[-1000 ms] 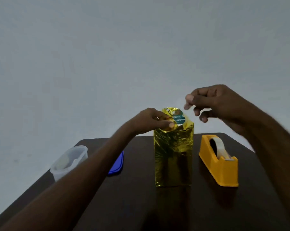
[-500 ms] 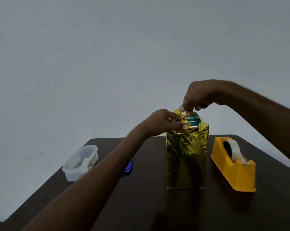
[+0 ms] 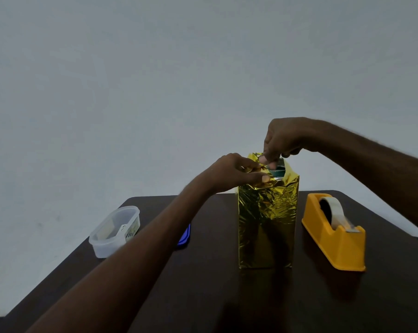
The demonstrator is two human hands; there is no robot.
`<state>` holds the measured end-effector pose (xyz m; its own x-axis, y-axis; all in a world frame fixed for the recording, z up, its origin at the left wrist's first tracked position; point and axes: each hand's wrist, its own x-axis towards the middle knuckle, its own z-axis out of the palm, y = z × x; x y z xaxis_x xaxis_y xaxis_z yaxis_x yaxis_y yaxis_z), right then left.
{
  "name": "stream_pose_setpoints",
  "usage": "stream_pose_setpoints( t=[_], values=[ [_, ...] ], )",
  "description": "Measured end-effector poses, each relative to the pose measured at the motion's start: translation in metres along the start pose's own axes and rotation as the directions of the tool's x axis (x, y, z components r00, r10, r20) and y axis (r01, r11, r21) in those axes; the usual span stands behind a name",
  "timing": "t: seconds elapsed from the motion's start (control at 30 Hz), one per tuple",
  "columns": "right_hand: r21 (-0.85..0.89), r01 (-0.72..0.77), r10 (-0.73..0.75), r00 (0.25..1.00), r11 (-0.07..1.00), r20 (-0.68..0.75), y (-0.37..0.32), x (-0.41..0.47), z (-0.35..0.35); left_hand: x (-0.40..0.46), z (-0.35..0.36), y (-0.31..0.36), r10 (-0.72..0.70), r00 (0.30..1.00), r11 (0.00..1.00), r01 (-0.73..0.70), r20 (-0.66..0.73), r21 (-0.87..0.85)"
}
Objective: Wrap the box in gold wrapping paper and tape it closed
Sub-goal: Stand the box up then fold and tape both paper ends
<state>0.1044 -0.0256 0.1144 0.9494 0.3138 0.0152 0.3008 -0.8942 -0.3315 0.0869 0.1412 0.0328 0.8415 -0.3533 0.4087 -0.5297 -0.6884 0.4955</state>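
Observation:
A tall box wrapped in gold wrapping paper (image 3: 266,219) stands upright on the dark table (image 3: 203,296). Its top end is still partly uncovered, and a bit of the teal box (image 3: 278,170) shows there. My left hand (image 3: 232,173) pinches the folded paper flap at the top left corner. My right hand (image 3: 281,139) comes down from above, its thumb and fingers pinching the paper at the top edge. An orange tape dispenser (image 3: 335,239) with a clear tape roll sits to the right of the box.
A clear plastic container (image 3: 114,230) sits near the table's left edge. A blue lid (image 3: 185,236) lies behind my left forearm, mostly hidden. A plain pale wall is behind the table.
My right hand came down from beside the box onto its top and took hold of the paper. My left hand kept its pinch on the flap.

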Motion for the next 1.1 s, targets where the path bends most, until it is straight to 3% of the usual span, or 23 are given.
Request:
stream_pose_setpoints(
  t=[0.13,0.2,0.7,0.87,0.97,1.07,1.1],
  values=[
    [0.15,0.032,-0.037,0.999,0.988,0.033,-0.003,-0.002,-0.001,0.0,-0.001,0.0,-0.018,1.0,1.0,0.018,0.005,-0.008],
    [0.142,0.033,-0.041,0.998,0.989,0.057,-0.004,-0.001,0.002,0.001,0.0,-0.001,-0.008,1.0,1.0,0.008,-0.004,-0.028],
    [-0.275,-0.047,0.02,0.995,0.96,-0.102,-0.001,0.005,0.011,0.0,0.001,0.0,0.05,0.999,0.997,-0.048,-0.022,0.057],
    [-0.425,-0.071,-0.043,0.966,0.902,-0.253,-0.001,-0.003,0.019,0.001,0.001,-0.001,0.042,0.999,0.997,-0.04,-0.029,0.069],
    [-0.393,-0.06,-0.128,0.892,0.917,-0.434,0.009,-0.014,0.021,0.0,0.0,-0.001,0.034,0.999,0.997,-0.032,-0.027,0.065],
    [-0.181,0.065,-0.178,0.665,0.981,-0.725,0.017,-0.028,0.019,-0.002,0.0,0.0,0.029,0.999,0.997,-0.027,-0.026,0.069],
    [-0.126,0.072,-0.143,0.637,0.989,-0.758,0.02,-0.025,0.019,-0.003,0.001,0.0,0.032,0.999,0.996,-0.029,-0.029,0.086]
  ],
)
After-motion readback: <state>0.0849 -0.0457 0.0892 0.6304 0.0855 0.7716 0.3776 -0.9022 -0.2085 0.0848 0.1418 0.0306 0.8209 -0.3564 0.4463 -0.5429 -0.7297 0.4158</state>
